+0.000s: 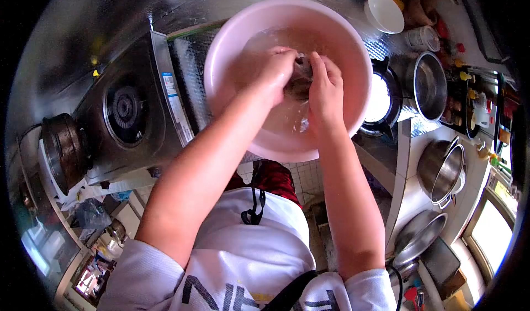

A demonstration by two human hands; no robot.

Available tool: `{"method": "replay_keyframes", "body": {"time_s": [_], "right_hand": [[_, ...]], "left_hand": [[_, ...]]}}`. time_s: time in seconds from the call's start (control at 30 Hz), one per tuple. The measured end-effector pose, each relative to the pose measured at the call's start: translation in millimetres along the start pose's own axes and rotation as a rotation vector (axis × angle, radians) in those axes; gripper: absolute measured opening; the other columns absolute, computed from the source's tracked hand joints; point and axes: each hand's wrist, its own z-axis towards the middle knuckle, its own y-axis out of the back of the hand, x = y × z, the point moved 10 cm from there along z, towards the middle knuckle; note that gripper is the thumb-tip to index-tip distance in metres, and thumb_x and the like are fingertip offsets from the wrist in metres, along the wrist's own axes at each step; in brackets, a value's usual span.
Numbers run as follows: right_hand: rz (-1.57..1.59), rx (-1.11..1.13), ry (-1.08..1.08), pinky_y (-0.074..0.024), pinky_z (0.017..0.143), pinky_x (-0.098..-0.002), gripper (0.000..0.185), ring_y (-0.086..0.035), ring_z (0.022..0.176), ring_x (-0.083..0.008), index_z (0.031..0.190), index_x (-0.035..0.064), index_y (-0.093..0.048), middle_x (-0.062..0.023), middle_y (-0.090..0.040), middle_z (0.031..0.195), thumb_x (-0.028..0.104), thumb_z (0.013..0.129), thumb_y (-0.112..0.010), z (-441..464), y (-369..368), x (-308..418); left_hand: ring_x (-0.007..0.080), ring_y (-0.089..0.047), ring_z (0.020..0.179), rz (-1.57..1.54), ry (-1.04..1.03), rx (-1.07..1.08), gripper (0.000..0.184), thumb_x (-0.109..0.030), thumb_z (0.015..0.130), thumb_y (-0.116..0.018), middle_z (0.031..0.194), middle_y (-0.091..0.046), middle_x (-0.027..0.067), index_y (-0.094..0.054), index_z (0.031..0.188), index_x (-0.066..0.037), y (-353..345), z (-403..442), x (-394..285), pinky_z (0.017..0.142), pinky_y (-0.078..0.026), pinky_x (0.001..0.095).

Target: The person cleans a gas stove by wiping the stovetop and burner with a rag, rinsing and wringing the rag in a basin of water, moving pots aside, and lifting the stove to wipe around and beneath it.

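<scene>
Two hands: left hand point(280, 70) and right hand point(327, 90) both grasping one dark lump point(300, 84), the fingers curled in round it from either side; neither is released.
Dark lump: inside the pink basin point(217, 70), right of its middle, between the hands. What it is, I cannot tell; the fingers cover much of it.
Handling: wet, judged slippery and soft, light enough for a finger grip; it may tear if squeezed hard.
Where to hold: by its left and right sides, as now, with thumbs over the top and fingers beneath; a one-sided pinch could let it slide out.
Water: cloudy water point(270, 126) lies in the basin, hiding the bottom in places.
Arms: both bare, reaching from the near side over the basin's near rim; the left slants far and to the right, the right runs more nearly straight. Wrists close together.
Surroundings: stove point(126, 112) to the left; steel pot point(429, 87) to the right; white bowl point(385, 12) at far right.
</scene>
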Motion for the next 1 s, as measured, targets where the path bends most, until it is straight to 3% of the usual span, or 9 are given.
{"method": "replay_keyframes", "body": {"time_s": [0.1,0.2,0.37,0.43,0.63,0.73,0.83,0.9,1.0], "right_hand": [[0.236,-0.250,-0.071,-0.0506,0.093,-0.0357,0.031,-0.061,0.106,-0.0245,0.119,0.0062,-0.063,-0.0123,-0.063,0.117,0.032,0.102,-0.058,0.0,12.0,-14.5],[0.671,0.025,-0.332,-0.0539,0.096,-0.0441,0.048,-0.066,0.108,-0.0303,0.124,0.0044,-0.059,-0.0171,-0.066,0.117,0.044,0.103,-0.044,-0.6,-13.8,-30.2],[0.767,0.452,-0.278,-0.0527,0.101,-0.0470,0.050,-0.065,0.113,-0.0304,0.127,0.0028,-0.058,-0.0177,-0.065,0.122,0.041,0.106,-0.036,-34.7,-57.5,4.2],[0.679,0.199,-0.327,-0.0515,0.103,-0.0476,0.048,-0.064,0.116,-0.0303,0.130,0.0018,-0.057,-0.0177,-0.064,0.124,0.037,0.107,-0.034,-39.6,-49.8,-3.4],[0.562,0.017,-0.291,-0.0470,0.108,-0.0456,0.052,-0.062,0.120,-0.0309,0.133,-0.0003,-0.055,-0.0175,-0.064,0.127,0.039,0.107,-0.033,-34.2,-37.9,2.1],[0.621,0.046,-0.324,-0.0508,0.103,-0.0490,0.052,-0.066,0.113,-0.0324,0.128,0.0018,-0.059,-0.0190,-0.068,0.118,0.042,0.107,-0.032,-20.4,-31.0,-14.0],[0.957,0.531,-0.347,-0.0485,0.106,-0.0508,0.048,-0.065,0.112,-0.0353,0.130,0.0009,-0.058,-0.0192,-0.068,0.119,0.036,0.107,-0.035,-33.1,-71.2,5.5],[0.549,0.138,-0.294,-0.0463,0.109,-0.0490,0.047,-0.061,0.119,-0.0330,0.131,0.0010,-0.057,-0.0190,-0.064,0.127,0.035,0.107,-0.036,-38.8,-46.5,-2.7],[0.604,0.029,-0.359,-0.0454,0.110,-0.0465,0.041,-0.059,0.124,-0.0306,0.134,0.0008,-0.055,-0.0176,-0.060,0.133,0.029,0.109,-0.039,-37.9,-41.0,-21.9]], "left_hand": [[0.0175,-0.065,0.090,-0.025,-0.302,-0.126,0.019,-0.014,0.098,-0.058,0.103,-0.067,0.0084,-0.065,0.110,-0.001,-8.9,-21.2,-20.9,0.084,-0.054,0.0346],[0.0154,-0.066,0.085,0.225,-0.567,0.022,0.022,-0.021,0.094,-0.067,0.091,-0.069,0.0072,-0.069,0.094,0.001,-36.6,-35.7,-32.2,0.079,-0.054,0.0319],[0.0358,-0.066,0.078,0.811,-0.971,-0.169,0.031,-0.029,0.087,-0.073,0.085,-0.066,0.0193,-0.069,0.083,0.001,-51.1,-74.8,-66.3,0.075,-0.053,0.0452],[0.0370,-0.065,0.082,0.882,-1.223,-0.326,0.030,-0.027,0.086,-0.072,0.089,-0.066,0.0205,-0.069,0.082,0.002,-45.8,-86.3,-80.0,0.077,-0.053,0.0472],[0.0424,-0.068,0.110,0.689,-0.779,-0.034,0.025,-0.009,0.088,-0.063,0.119,-0.068,0.0273,-0.065,0.108,0.006,-28.4,-63.0,-56.1,0.098,-0.053,0.0467],[0.0377,-0.065,0.120,0.700,-0.940,0.089,0.038,-0.006,0.093,-0.056,0.135,-0.063,0.0256,-0.063,0.130,0.001,-41.0,-92.5,-57.3,0.103,-0.051,0.0439],[0.0366,-0.061,0.128,0.869,-1.009,0.159,0.038,-0.012,0.099,-0.052,0.143,-0.060,0.0200,-0.063,0.135,-0.003,-44.2,-88.0,-47.2,0.112,-0.043,0.0483],[0.0375,-0.044,0.146,1.155,-1.128,0.038,0.048,-0.035,0.107,-0.043,0.150,-0.051,0.0258,-0.065,0.135,-0.002,-43.7,-80.6,-42.9,0.125,-0.010,0.0604],[0.0388,-0.029,0.153,1.357,-1.137,0.014,0.052,-0.039,0.108,-0.040,0.161,-0.037,0.0250,-0.060,0.142,-0.006,-38.2,-59.4,-41.4,0.125,-0.011,0.0595]]}}
